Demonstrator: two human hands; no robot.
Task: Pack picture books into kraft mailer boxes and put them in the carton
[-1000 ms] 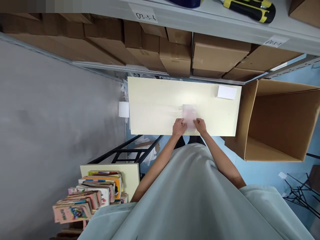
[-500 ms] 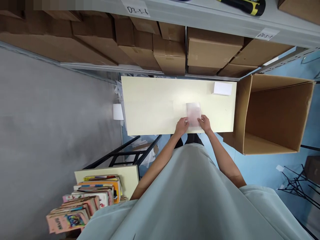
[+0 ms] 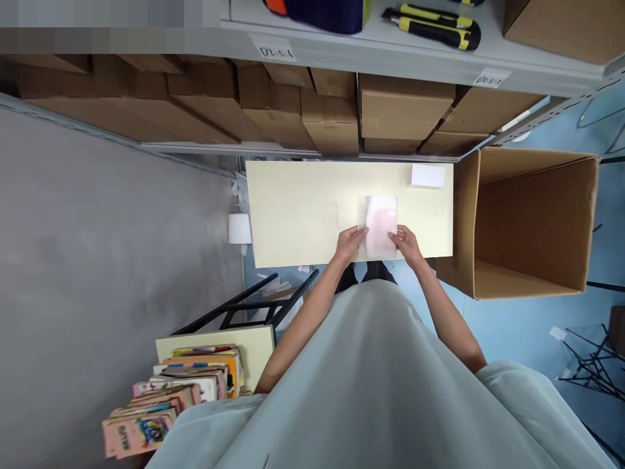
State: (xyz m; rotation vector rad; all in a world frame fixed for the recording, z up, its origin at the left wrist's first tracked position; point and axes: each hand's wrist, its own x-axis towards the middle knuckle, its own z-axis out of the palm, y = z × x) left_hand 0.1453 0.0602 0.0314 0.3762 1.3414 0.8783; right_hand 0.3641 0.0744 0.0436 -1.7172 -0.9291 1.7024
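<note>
A flat, pale pink rectangle with a whitish, see-through margin [image 3: 381,218], perhaps a sheet or a thin pouch, is held at the front of the cream tabletop [image 3: 293,215]. At its left margin my left hand [image 3: 350,242] is closed, thumb and fingers pinching the edge. My right hand [image 3: 406,243] grips the opposite edge, its thumb lying on the pink face. Whether the piece touches the table or hovers just over it, I cannot tell. A stack of small white paper or a white box [image 3: 428,176] lies at the table's back right.
A large open cardboard box [image 3: 532,228] stands against the table's right end. Behind the table, a shelf holds brown cartons [image 3: 405,104], with utility knives [image 3: 434,26] above. A pile of books [image 3: 190,378] sits lower left; a white roll [image 3: 239,228] is beside the table's left end.
The pink piece looks larger and brighter, and its see-through left margin now shows more clearly between my hands. Both hands have spread slightly apart. The camera view has tilted upward a little.
</note>
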